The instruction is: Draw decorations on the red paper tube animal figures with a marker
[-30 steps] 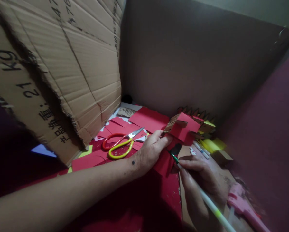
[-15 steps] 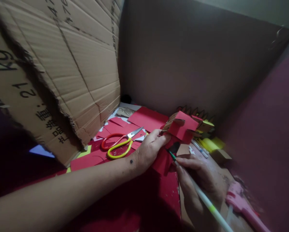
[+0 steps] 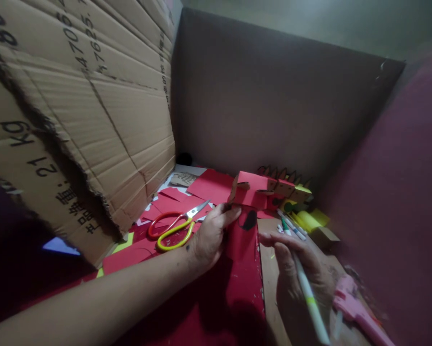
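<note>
My left hand [image 3: 213, 234] is closed on a red paper figure [image 3: 251, 191], its thumb pressed along the side. The figure has a box-like red top with cardboard edges, and a dark rounded patch [image 3: 247, 220] marks the red paper beneath. In my right hand [image 3: 306, 264] is a white marker [image 3: 310, 300] with a yellow band, its green tip pointing up and away from the figure. To the left of my left hand, scissors [image 3: 175, 231] with one red and one yellow handle lie on red paper pieces, blades pointing away.
Tall cardboard [image 3: 129, 105] stands at left, and a grey panel [image 3: 281, 105] rises behind. Red paper sheets [image 3: 210, 186] lie at the back. Several markers [image 3: 297, 228], a yellow paper roll [image 3: 314, 218] and spiky-topped paper boxes [image 3: 286, 186] sit right. A pink glue gun [image 3: 356, 305] lies front right.
The marker tip has lifted off the red paper and moved right, with my right hand now apart from the figure. The figure has shifted slightly left in view, still in my left hand.
</note>
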A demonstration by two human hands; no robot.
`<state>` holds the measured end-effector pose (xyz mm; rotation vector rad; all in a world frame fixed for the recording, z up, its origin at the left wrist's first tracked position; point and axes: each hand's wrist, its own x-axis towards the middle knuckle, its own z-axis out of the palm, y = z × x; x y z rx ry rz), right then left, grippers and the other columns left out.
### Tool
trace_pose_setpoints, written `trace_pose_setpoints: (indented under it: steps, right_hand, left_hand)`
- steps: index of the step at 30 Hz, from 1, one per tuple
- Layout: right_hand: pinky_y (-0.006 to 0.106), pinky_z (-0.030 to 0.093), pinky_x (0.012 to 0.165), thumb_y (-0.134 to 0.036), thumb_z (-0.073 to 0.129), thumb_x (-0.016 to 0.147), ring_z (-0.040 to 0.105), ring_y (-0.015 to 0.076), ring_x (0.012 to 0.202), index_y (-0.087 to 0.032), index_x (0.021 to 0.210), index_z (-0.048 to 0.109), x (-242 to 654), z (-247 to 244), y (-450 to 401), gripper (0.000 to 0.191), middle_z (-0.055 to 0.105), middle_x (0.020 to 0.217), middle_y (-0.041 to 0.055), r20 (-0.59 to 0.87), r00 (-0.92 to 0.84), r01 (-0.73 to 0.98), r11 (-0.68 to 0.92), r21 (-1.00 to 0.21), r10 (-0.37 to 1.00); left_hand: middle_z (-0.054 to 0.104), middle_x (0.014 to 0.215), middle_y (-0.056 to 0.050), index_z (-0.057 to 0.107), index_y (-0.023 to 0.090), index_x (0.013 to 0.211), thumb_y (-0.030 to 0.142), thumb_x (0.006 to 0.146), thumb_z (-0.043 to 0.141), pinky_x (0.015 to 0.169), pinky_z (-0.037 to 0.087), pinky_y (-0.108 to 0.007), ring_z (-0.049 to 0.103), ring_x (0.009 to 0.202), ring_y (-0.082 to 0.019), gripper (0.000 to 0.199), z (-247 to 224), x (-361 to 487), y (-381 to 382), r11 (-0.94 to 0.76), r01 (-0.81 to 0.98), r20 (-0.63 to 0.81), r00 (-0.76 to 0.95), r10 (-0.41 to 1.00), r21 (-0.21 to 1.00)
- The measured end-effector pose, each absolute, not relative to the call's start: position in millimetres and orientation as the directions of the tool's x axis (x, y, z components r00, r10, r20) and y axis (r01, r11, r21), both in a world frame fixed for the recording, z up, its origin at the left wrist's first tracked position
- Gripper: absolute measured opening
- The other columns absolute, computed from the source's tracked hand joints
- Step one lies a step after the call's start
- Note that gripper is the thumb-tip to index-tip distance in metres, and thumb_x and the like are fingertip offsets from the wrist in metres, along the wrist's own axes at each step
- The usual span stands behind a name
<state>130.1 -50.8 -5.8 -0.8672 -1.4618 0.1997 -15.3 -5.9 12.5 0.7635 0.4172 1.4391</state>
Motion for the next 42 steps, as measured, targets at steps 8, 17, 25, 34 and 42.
trace_pose_setpoints:
  steps: [8,17,25,34,42]
  right_hand:
    - [0.039,0.063,0.088,-0.033,0.069,0.093,0.072,0.0221,0.105,-0.034,0.129,0.053,129.1,-15.5,-52.6,0.039,0.065,0.122,0.0054,0.613,-0.031,0.330,0.587,-0.739,0.790]
    - [0.042,0.065,0.088,-0.032,0.074,0.087,0.074,0.0263,0.106,-0.031,0.131,0.052,135.4,-13.3,-41.6,0.049,0.069,0.122,0.0065,0.661,-0.037,0.434,0.608,-0.665,0.749]
    - [0.033,0.063,0.083,-0.018,0.063,0.085,0.076,0.0223,0.097,-0.029,0.121,0.057,141.5,3.1,-40.2,0.037,0.074,0.112,0.0030,0.607,0.039,0.457,0.526,-0.717,0.794]
    - [0.046,0.054,0.096,-0.019,0.061,0.090,0.068,0.0265,0.111,-0.029,0.108,0.071,164.5,-10.9,-18.5,0.023,0.070,0.116,0.0067,0.610,0.105,0.352,0.544,-0.762,0.786]
    - [0.041,0.059,0.079,-0.021,0.060,0.087,0.070,0.0265,0.100,-0.027,0.080,0.075,170.3,-0.9,-11.9,0.018,0.074,0.103,0.0067,0.610,0.154,0.258,0.565,-0.784,0.777]
  left_hand:
    - [0.077,0.086,-0.006,0.070,0.015,0.096,0.029,0.075,0.084,0.086,0.055,-0.037,0.072,0.092,-0.026,0.029,15.3,-14.2,-9.1,-0.007,-0.765,0.172,0.136,0.976,0.644]
    - [0.074,0.122,-0.009,0.067,0.019,0.114,0.029,0.085,0.077,0.105,0.048,-0.041,0.065,0.121,-0.029,0.033,7.4,-11.2,-9.3,-0.090,-0.719,0.237,0.105,0.966,0.689]
    - [0.070,0.132,-0.009,0.060,0.022,0.123,0.017,0.087,0.071,0.109,0.044,-0.042,0.059,0.130,-0.028,0.038,2.4,-14.1,-11.6,-0.124,-0.589,0.283,0.184,0.941,0.799]
    - [0.066,0.138,-0.012,0.061,0.021,0.126,0.017,0.083,0.073,0.111,0.044,-0.043,0.056,0.134,-0.028,0.045,5.4,-21.8,-7.8,-0.077,-0.439,0.223,0.292,0.930,0.895]
    - [0.077,0.085,-0.008,0.069,0.017,0.096,0.031,0.080,0.077,0.082,0.053,-0.036,0.071,0.081,-0.022,0.022,22.6,-48.1,-18.3,-0.029,-0.108,0.054,0.234,0.971,0.994]
